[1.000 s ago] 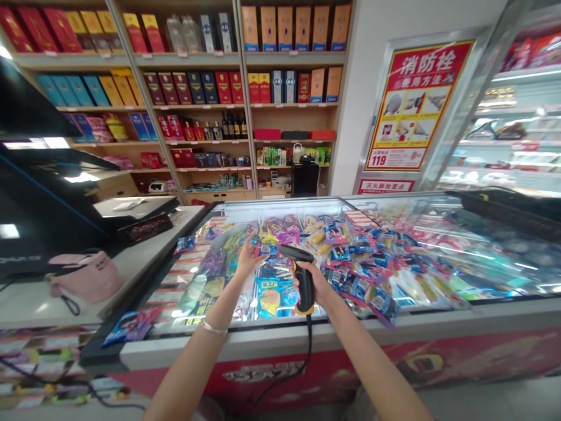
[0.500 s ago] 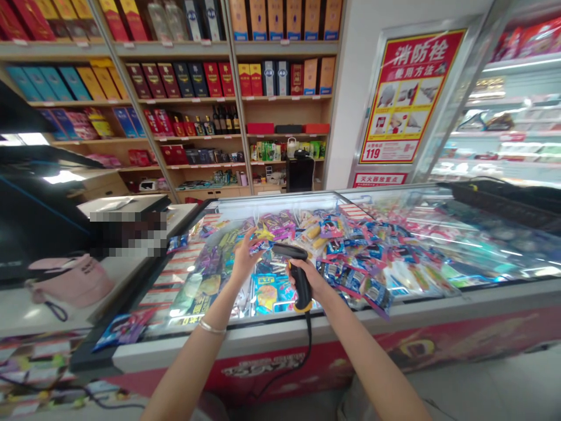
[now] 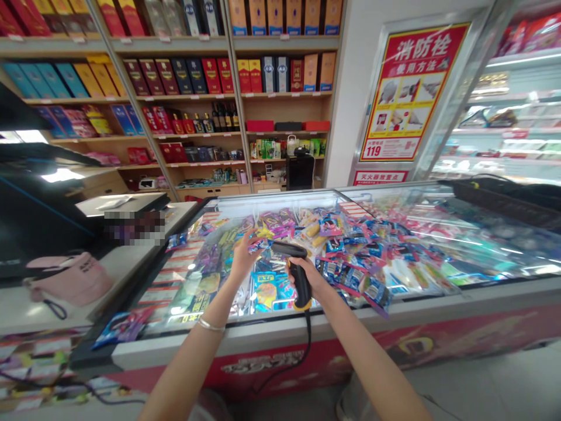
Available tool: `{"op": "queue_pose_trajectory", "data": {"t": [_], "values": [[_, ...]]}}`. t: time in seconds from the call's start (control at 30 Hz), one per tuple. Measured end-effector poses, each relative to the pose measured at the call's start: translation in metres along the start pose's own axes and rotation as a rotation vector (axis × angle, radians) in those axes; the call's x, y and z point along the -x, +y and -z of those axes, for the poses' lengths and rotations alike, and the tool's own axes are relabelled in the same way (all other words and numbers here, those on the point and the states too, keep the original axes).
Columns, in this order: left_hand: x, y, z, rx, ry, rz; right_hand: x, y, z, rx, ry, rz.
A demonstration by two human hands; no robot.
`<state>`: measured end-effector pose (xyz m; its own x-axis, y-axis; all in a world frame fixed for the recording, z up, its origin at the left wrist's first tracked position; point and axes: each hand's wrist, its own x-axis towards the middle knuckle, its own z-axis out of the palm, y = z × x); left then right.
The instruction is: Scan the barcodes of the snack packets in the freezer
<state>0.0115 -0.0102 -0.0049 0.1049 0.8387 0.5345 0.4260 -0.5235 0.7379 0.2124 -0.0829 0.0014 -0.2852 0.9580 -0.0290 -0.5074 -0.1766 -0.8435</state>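
My right hand (image 3: 305,277) is wrapped round the handle of a black and yellow barcode scanner (image 3: 302,286), its head pointing left and its cord hanging down over the freezer's front. Opposite the scanner head, my left hand (image 3: 243,256) is raised with its fingers round the edge of a small colourful ice cream packet (image 3: 260,245). The packet is partly hidden by the fingers. Both hands are above a glass-topped chest freezer (image 3: 280,320), with many wrapped ice creams (image 3: 350,275) heaped beneath them. A silver bangle (image 3: 211,325) circles my left wrist.
At the left, a pink bag (image 3: 72,278) sits on a counter beside a dark monitor. Another packet (image 3: 120,328) lies on the freezer's near left corner. A dark folded cover (image 3: 504,199) rests at the freezer's right end. Shelves of boxed bottles (image 3: 184,76) stand behind.
The view has tilted very slightly. Both hands, the scanner and the packet keep nearly the same places.
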Motion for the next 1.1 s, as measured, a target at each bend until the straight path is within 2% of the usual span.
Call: {"op": "queue_pose_trajectory", "data": {"t": [0.5, 0.63, 0.73, 0.83, 0.93, 1.1], "values": [[-0.0007, -0.0047, 0.0002, 0.057, 0.025, 0.027, -0.0015, 0.0017, 0.0025, -0.012, -0.010, -0.012], [-0.0023, -0.0059, -0.0030, 0.230, 0.075, 0.132, -0.0011, 0.0011, 0.0025, -0.023, -0.025, 0.002], [-0.0026, -0.0056, -0.0062, 0.471, 0.082, 0.313, 0.0000, -0.0001, 0.0018, -0.012, -0.039, -0.008], [-0.0023, -0.0022, -0.0077, 0.584, 0.106, 0.455, 0.0012, -0.0013, 0.0010, -0.005, -0.047, -0.015], [-0.0026, 0.0012, -0.0074, 0.583, 0.137, 0.497, 0.0028, -0.0029, -0.0001, -0.017, -0.045, -0.009], [-0.0036, -0.0003, -0.0074, 0.593, 0.120, 0.455, 0.0045, -0.0041, -0.0027, 0.011, -0.077, -0.024]]}}
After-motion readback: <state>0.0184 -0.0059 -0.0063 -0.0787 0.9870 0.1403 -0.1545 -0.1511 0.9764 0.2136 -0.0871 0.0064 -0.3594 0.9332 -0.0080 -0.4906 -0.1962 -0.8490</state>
